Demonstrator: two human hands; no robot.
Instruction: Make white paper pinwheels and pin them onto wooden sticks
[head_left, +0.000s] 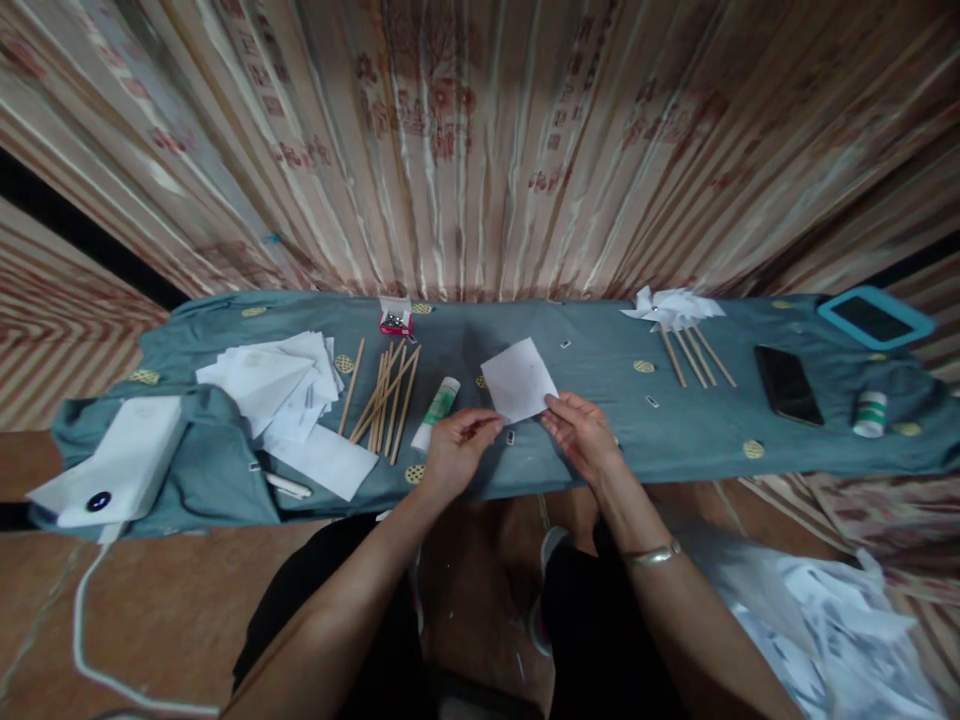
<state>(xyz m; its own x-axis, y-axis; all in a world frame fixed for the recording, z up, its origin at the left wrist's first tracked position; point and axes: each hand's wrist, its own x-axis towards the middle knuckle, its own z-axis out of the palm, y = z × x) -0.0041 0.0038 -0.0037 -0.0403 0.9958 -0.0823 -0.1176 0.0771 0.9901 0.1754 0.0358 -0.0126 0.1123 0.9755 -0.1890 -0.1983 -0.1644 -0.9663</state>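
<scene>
A small square of white paper (517, 380) is held up over the middle of the cloth-covered table. My left hand (457, 448) pinches its lower left corner between thumb and fingers. At the lower right corner, my right hand (581, 432) grips the same sheet. Just left of my left hand lies a white and green glue stick (436, 412). Beyond it, several thin wooden sticks (384, 400) are spread in a loose bundle. A small red box (395, 318) of metal pins sits at the back.
White paper sheets (277, 385) are piled at left, near a utility knife (289, 486) and a white device (127, 460) with a cable. Paper pinwheels (675, 308) on sticks, a phone (787, 384), a small tube (871, 414) and a blue-framed tablet (876, 318) lie right. A bag of paper scraps (832, 620) stands below.
</scene>
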